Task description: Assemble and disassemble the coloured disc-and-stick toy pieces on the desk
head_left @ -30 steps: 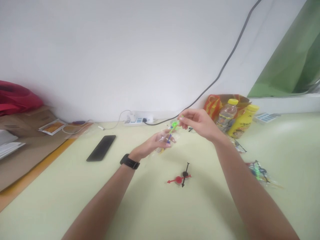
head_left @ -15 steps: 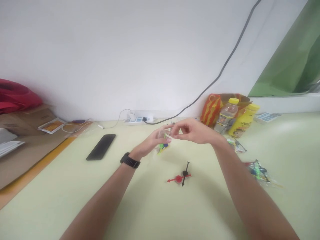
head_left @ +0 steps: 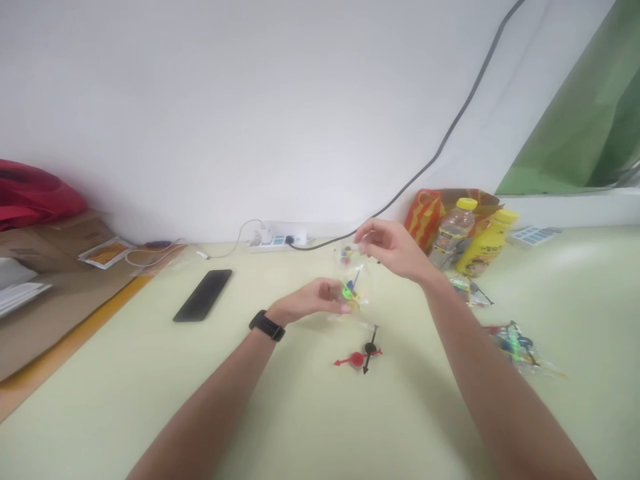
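Observation:
A clear plastic bag (head_left: 364,275) with green, blue and yellow arrow spinners in its lower part hangs over the table between my hands. My left hand (head_left: 311,298), a black watch (head_left: 267,325) on its wrist, has thumb and fingers closed on the bag's lower side beside the green spinner (head_left: 348,292). At the bag's upper edge, my right hand (head_left: 393,248) pinches the plastic between thumb and fingertips. Nearer me, a red arrow spinner (head_left: 356,359) and a black arrow spinner (head_left: 370,349) lie crossed on the table.
To the right lie bagged spinners (head_left: 520,345) and a smaller packet (head_left: 471,292). Behind them stand a clear bottle (head_left: 453,230), a yellow bottle (head_left: 486,245) and a striped bag (head_left: 423,217). A phone (head_left: 203,295) is left; a power strip (head_left: 280,240) sits by the wall.
My hands have moved apart: the left lower and slightly toward me, the right a little upward. The bag is now stretched out between them, its spinners more visible.

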Demonstrator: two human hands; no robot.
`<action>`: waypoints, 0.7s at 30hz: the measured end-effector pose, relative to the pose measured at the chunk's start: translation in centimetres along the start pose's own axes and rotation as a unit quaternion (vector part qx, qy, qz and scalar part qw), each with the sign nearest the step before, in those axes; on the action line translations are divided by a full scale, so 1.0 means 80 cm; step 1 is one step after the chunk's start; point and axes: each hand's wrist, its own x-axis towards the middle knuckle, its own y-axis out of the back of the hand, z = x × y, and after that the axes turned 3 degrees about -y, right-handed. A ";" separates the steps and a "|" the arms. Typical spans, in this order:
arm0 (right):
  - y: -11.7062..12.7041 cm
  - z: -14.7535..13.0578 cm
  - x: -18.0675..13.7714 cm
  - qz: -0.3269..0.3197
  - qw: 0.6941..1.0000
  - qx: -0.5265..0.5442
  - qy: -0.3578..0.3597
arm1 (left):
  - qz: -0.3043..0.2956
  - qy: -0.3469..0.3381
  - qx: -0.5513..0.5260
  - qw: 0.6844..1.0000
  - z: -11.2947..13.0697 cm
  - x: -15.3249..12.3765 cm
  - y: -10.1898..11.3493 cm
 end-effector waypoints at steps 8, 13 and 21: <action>0.029 0.063 -0.013 -0.252 0.894 -0.207 -0.309 | 0.171 -0.060 -0.001 0.983 -0.019 -0.001 0.022; -0.014 0.073 -0.014 -0.499 0.803 -0.077 -0.317 | 0.201 -0.005 0.093 0.975 -0.038 0.004 0.025; -0.025 0.062 -0.004 -0.490 0.849 -0.009 -0.195 | 0.234 -0.045 0.142 0.961 -0.053 0.008 0.020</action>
